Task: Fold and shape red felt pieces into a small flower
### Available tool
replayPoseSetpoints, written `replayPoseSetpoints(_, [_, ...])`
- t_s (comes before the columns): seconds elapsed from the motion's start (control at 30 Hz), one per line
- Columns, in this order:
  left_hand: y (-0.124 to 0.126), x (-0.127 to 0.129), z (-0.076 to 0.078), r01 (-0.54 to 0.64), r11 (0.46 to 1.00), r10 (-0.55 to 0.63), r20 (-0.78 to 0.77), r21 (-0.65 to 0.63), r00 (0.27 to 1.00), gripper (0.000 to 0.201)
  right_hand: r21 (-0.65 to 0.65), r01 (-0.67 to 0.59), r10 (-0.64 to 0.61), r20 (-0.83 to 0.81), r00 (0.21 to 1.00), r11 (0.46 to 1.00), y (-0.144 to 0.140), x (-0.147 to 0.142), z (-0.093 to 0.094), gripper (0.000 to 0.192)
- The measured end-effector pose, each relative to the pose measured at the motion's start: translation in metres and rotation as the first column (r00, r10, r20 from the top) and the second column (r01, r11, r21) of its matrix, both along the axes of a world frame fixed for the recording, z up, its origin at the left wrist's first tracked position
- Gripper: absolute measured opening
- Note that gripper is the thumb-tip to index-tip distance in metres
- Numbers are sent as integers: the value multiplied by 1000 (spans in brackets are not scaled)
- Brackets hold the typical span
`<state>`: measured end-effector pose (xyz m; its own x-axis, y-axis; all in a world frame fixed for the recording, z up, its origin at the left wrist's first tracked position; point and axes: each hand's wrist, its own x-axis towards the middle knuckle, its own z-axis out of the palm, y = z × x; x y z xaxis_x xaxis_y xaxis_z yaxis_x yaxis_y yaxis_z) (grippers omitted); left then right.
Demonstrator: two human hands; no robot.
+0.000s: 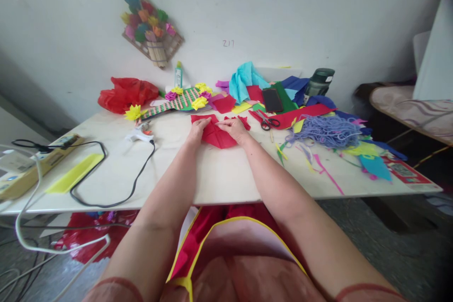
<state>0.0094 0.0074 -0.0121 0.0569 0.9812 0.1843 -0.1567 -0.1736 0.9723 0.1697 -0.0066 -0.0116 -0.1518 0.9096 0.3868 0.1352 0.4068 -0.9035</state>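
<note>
A sheet of red crepe paper [220,138] with crease lines lies near the middle of the white table. My left hand [199,129] grips its left part, thumb on top and the other fingers mostly hidden. With thumb and fingers pinched together, my right hand [235,128] holds the paper at its upper right. Ruffled red edges show behind the right hand; I cannot tell whether they belong to the same sheet. Black-handled scissors [269,123] lie to the right of my right hand.
On the left are a white glue gun [140,135] with its black cord, a power strip [42,165] and yellow paper [73,173]. A flower-trimmed craft piece [177,103] lies behind. Purple yarn [323,131], a phone [272,100] and a dark bottle [319,83] are rightward.
</note>
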Motion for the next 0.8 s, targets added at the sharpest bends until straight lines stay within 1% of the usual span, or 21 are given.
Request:
replayPoseSetpoints(0.1, [-1, -1, 0, 54, 999, -54, -30, 2, 998, 28, -1, 3, -3, 28, 1000, 1000, -2, 0, 2, 21])
replayPoseSetpoints(0.17, [-2, -2, -1, 62, 998, -62, -36, -6, 997, 28, 2, 5, -6, 39, 999, 1000, -3, 0, 3, 21])
replayPoseSetpoints(0.33, [-2, -1, -1, 83, 996, -83, 6, -25, 997, 27, 18, 7, -7, 49, 999, 1000, -4, 0, 5, 20])
replayPoseSetpoints(0.53, [-5, -1, 0, 156, 988, -155, 43, -23, 987, 28, 11, 36, -36, 77, 996, 999, -4, 0, 5, 19])
replayPoseSetpoints(0.67, [-7, -1, 2, 178, 984, -176, 53, -19, 983, 32, 5, 34, -34, 66, 997, 999, -4, -1, 6, 20])
replayPoseSetpoints(0.8, [-7, 0, 2, 174, 985, -174, 28, 12, 984, 32, -21, 44, -44, 14, 999, 999, -8, -1, 9, 28])
